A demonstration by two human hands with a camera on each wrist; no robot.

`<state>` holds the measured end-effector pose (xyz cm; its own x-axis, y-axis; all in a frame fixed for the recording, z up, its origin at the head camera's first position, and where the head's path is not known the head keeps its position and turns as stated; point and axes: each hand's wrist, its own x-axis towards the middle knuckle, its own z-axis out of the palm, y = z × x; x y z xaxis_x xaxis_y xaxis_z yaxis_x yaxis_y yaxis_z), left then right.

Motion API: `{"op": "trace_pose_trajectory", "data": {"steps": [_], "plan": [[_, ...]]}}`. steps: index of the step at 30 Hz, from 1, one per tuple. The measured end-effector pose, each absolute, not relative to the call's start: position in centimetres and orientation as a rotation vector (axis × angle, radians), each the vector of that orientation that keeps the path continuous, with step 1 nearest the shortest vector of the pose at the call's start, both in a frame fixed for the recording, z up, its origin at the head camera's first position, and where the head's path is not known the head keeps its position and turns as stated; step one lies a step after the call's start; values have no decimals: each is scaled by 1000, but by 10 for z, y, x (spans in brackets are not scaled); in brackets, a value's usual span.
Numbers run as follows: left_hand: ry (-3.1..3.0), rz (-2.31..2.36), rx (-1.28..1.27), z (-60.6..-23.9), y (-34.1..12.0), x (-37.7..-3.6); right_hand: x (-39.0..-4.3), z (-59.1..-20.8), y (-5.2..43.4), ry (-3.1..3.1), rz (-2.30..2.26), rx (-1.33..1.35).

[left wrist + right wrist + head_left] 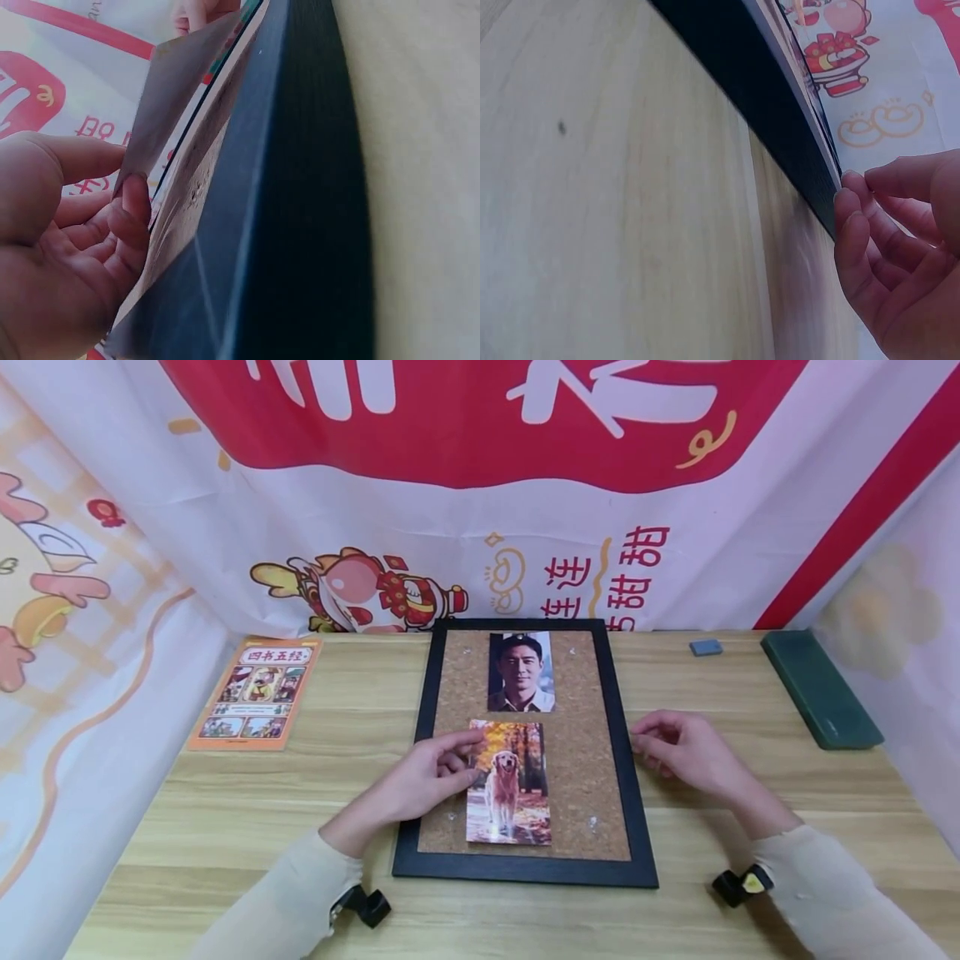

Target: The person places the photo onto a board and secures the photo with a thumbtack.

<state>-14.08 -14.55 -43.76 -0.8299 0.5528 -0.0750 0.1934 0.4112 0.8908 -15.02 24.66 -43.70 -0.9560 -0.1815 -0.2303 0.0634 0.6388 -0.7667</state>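
- The dog photo [508,782] is pinched at its upper left corner by the left hand [433,774], thumb on top and fingers curled under the edge; in the left wrist view that edge looks lifted a bit off the cork.
- The photo is laid on the lower middle of the cork board [592,760], which is framed in black and set flat on the wooden table [225,810].
- A portrait photo [521,672] is seen just above it on the same board, apart from it.
- The right hand [678,749] is held at the board's right frame edge, fingers loosely curled with the tips touching the frame; nothing is gripped in it.
- An orange booklet [257,693] is left lying on the table well off to the left.
- A dark green case [820,688] and a small grey block [706,647] are parked at the far right.
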Motion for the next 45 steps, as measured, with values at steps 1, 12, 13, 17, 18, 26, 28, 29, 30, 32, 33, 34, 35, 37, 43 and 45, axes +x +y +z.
{"op": "trace_pose_trajectory", "data": {"steps": [1,12,13,17,18,26,28,29,30,32,33,34,35,37,43,45], "plan": [[2329,1376,649,-438,-144,-142,-150,-436,245,2572,-1226,-107],[2423,1226,685,-439,-130,-151,-153,-431,222,2537,-1255,-139],[2433,1203,690,-439,-128,-152,-153,-431,219,2531,-1262,-141],[2470,1118,706,-439,-124,-155,-156,-430,206,2477,-1314,-170],[2476,1103,707,-439,-123,-156,-157,-430,202,2458,-1329,-179],[2516,1010,689,-435,-119,-158,-170,-430,172,2276,-1463,-165],[2517,1004,691,-435,-118,-159,-173,-430,164,2233,-1505,-164],[2513,1006,694,-435,-118,-159,-175,-430,160,2220,-1518,-169],[2507,1010,696,-435,-118,-159,-177,-431,156,2209,-1530,-171],[2499,1011,693,-436,-119,-160,-180,-432,148,2201,-1535,-175],[2497,1011,692,-436,-119,-160,-181,-433,145,2205,-1527,-181],[2497,1010,692,-436,-119,-160,-183,-434,141,2209,-1516,-186],[2499,1010,693,-436,-119,-159,-185,-434,138,2212,-1506,-188],[2505,1008,696,-437,-119,-159,-187,-435,132,2214,-1495,-194],[2508,1017,699,-435,-120,-159,-195,-434,118,2243,-1455,-205],[2508,1017,698,-435,-121,-159,-198,-434,114,2249,-1444,-209]]}}
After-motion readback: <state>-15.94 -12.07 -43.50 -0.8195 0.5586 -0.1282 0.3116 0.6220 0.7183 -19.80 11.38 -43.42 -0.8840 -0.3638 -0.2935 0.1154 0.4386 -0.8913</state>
